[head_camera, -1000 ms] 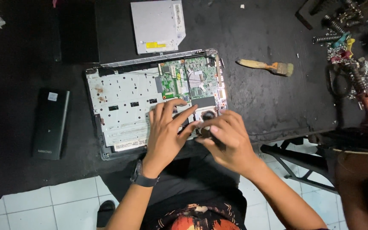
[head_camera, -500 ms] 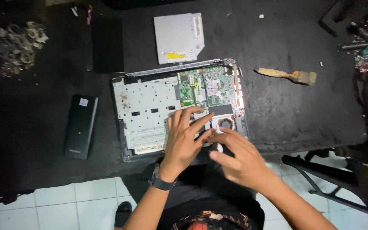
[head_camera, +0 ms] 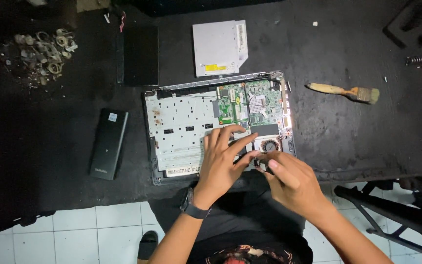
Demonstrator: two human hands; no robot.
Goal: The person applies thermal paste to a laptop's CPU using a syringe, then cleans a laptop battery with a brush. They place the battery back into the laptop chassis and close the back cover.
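Shifted since half a second ago: right hand [head_camera: 294,183] drawn back toward the near edge of the opened laptop [head_camera: 186,132], fingertips now pinched on a small dark part just below the round fan [head_camera: 269,145]. Left hand [head_camera: 221,161] spread flat on the metal tray, thumb touching that part. Lying well right of the fingers, a paintbrush [head_camera: 343,91]; far left, a black battery [head_camera: 108,143].

The left hand [head_camera: 221,161] and right hand [head_camera: 289,183] cover the opened laptop's [head_camera: 181,127] near right corner; whatever the fingertips pinch is hidden
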